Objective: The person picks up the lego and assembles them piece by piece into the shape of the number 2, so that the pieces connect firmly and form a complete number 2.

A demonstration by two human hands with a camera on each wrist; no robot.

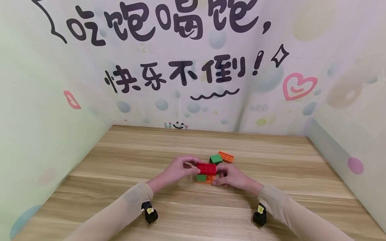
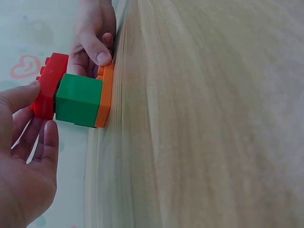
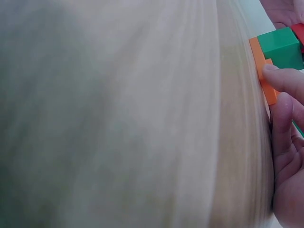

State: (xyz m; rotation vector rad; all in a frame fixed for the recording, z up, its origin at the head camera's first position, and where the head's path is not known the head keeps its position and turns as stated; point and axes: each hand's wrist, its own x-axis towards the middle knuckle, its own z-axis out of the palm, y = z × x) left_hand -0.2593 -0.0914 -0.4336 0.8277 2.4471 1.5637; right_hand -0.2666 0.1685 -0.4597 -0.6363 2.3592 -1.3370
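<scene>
My left hand [image 1: 182, 169] grips the left end of a red toy building brick [image 1: 206, 168] between thumb and fingers. That brick lies over a green block [image 2: 78, 99], slightly tilted, with a narrow dark gap between them in the left wrist view. The green block stands on one end of an orange studded plate [image 2: 105, 95], low on the table. My right hand [image 1: 230, 175] holds the plate's other end, its thumb [image 3: 282, 80] pressing the top edge. Its fingers reach up by the red brick's right end in the head view, partly hidden.
Just behind the hands lie a loose green block [image 1: 215, 159] and another orange plate [image 1: 226, 157]. The wood-grain table [image 1: 150, 144] meets a printed backdrop [image 1: 181, 107] at the back and pale side walls. Black wrist cameras [image 1: 149, 214] hang under both sleeves.
</scene>
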